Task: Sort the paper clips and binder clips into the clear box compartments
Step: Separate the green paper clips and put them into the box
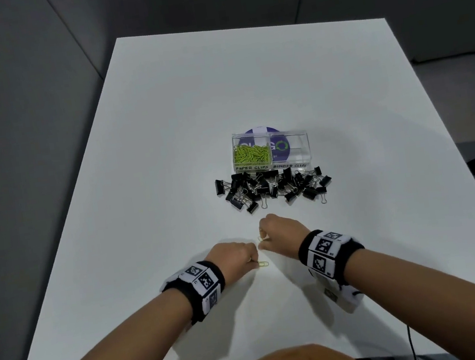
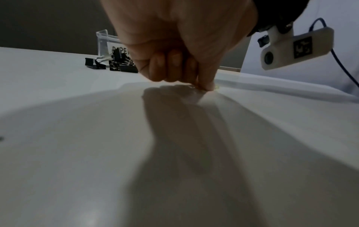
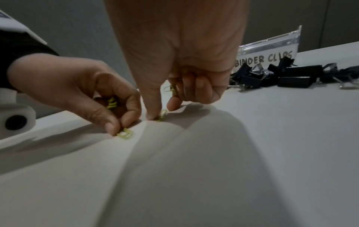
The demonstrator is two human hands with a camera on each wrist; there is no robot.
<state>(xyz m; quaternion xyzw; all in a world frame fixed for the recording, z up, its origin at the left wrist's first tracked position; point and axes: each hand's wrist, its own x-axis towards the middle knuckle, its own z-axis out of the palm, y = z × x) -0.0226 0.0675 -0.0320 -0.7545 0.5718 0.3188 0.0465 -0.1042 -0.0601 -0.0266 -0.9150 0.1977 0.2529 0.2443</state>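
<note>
Lime-green wire paper clips (image 3: 125, 134) lie flat on the white table (image 1: 166, 159) near its front edge; each hand pinches one while curling others in its palm. Left hand (image 1: 231, 256) and right hand (image 1: 277, 230) should slide a fingertip under, lift, then carry them to the clear plastic box (image 1: 290, 154), left compartment.

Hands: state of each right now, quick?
Left hand: fingers curled, pinching a green paper clip on the table, more clips tucked in the palm.
Right hand: fingers curled, holding paper clips, thumb on another clip.

Clear box (image 1: 270, 150): glossy transparent plastic. Binder clips (image 1: 274, 188): black bodies, shiny metal handles. Table (image 1: 166, 159): smooth matt white.
</note>
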